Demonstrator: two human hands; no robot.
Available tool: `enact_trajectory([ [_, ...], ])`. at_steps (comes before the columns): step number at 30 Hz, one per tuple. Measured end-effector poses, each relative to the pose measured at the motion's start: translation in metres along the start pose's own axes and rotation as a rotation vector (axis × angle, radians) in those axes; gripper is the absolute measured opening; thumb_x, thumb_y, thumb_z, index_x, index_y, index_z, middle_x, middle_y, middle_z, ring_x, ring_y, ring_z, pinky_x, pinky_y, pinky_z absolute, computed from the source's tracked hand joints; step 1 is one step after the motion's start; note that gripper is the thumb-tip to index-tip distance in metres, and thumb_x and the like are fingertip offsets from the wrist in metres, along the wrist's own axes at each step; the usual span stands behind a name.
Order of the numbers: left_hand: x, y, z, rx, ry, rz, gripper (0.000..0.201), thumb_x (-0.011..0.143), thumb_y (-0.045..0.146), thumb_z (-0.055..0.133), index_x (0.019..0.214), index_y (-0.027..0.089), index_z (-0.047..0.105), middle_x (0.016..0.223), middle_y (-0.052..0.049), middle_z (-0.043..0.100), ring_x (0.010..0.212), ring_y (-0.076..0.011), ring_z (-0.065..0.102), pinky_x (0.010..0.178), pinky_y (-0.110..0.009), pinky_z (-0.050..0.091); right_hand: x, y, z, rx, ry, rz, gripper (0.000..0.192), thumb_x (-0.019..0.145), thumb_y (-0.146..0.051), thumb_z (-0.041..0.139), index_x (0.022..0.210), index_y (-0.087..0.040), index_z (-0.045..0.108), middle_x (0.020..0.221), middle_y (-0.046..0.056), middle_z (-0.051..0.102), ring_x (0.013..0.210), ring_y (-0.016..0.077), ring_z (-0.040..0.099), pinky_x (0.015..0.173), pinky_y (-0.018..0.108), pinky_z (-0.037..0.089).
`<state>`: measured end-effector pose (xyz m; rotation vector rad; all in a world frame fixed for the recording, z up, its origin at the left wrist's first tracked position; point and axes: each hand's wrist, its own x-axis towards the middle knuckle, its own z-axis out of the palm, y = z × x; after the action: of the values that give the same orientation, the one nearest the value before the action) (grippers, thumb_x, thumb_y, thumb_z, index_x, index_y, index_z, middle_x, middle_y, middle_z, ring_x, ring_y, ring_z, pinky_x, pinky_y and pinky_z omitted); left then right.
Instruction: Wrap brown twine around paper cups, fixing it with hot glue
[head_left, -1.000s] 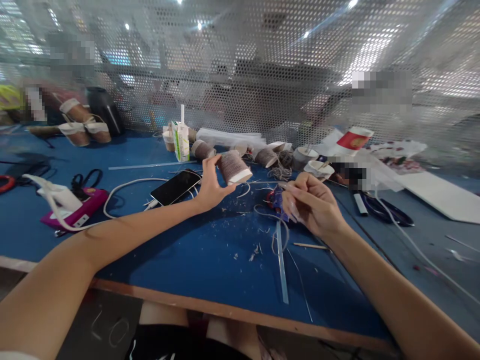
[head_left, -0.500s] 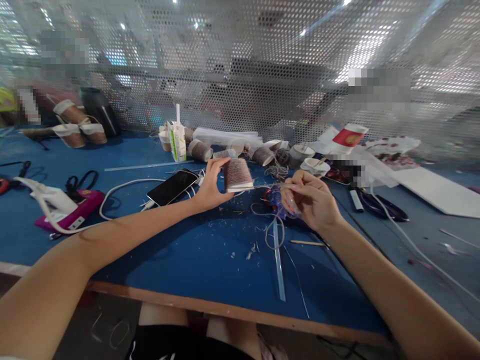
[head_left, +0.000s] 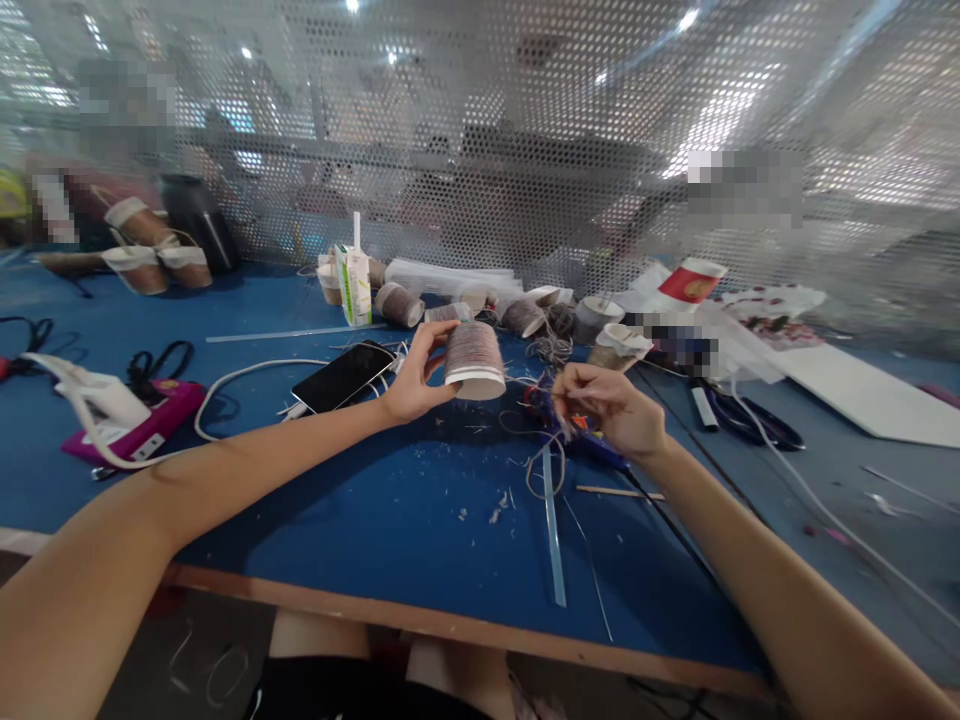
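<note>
My left hand holds a paper cup wrapped in greyish string, mouth down, above the blue table. My right hand sits just right of it, fingers pinched on a thin strand of string that loops down to the table. Under the right hand lies a blue and red object, partly hidden.
A black phone on a white cable lies left of the cup. Several string-wrapped cups and a small carton stand behind. A pink device is at left, scissors at right, a clear strip near the front. A perforated screen closes the back.
My left hand has turned the wrapped cup from lying sideways to mouth down. My right hand has moved slightly left and lower with the strand.
</note>
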<state>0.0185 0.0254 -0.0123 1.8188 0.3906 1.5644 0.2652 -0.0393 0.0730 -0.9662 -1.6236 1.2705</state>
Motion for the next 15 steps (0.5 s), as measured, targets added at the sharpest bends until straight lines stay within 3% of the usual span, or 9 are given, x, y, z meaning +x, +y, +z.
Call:
enact_trajectory([
  [3, 0.0, -0.001, 0.0, -0.031, 0.027, -0.012, 0.07, 0.072, 0.054, 0.075, 0.13, 0.033, 0.043, 0.129, -0.007, 0.043, 0.117, -0.0254, 0.051, 0.096, -0.043, 0.051, 0.0, 0.004, 0.0, -0.152, 0.017, -0.04, 0.018, 0.066, -0.03, 0.066, 0.059, -0.02, 0.052, 0.072, 0.005, 0.066, 0.056, 0.0167, 0.06, 0.047, 0.029, 0.046],
  [6, 0.0, -0.001, 0.001, -0.043, 0.05, -0.018, 0.071, 0.071, 0.056, 0.075, 0.13, 0.032, 0.044, 0.128, -0.007, 0.045, 0.115, -0.0257, 0.052, 0.096, -0.044, 0.051, -0.001, 0.007, 0.0, -0.39, 0.041, -0.218, 0.027, 0.076, -0.042, 0.063, 0.063, -0.02, 0.055, 0.083, 0.007, 0.067, 0.067, 0.0191, 0.063, 0.053, 0.03, 0.048],
  [11, 0.0, -0.004, -0.002, -0.041, 0.097, -0.005, 0.07, 0.072, 0.055, 0.074, 0.13, 0.031, 0.044, 0.127, -0.008, 0.047, 0.114, -0.0252, 0.054, 0.097, -0.044, 0.051, -0.006, 0.006, 0.001, -0.768, 0.066, -0.501, 0.03, 0.09, -0.038, 0.05, 0.067, -0.021, 0.06, 0.07, 0.005, 0.068, 0.064, 0.0183, 0.062, 0.06, 0.032, 0.045],
  [15, 0.001, -0.011, -0.006, -0.027, 0.142, -0.003, 0.07, 0.072, 0.052, 0.073, 0.131, 0.031, 0.04, 0.128, -0.008, 0.047, 0.115, -0.0257, 0.054, 0.101, -0.047, 0.048, -0.011, 0.008, 0.002, -0.998, 0.303, -0.624, 0.03, 0.088, -0.028, 0.055, 0.059, -0.022, 0.056, 0.057, 0.002, 0.061, 0.054, 0.0159, 0.056, 0.056, 0.031, 0.039],
])
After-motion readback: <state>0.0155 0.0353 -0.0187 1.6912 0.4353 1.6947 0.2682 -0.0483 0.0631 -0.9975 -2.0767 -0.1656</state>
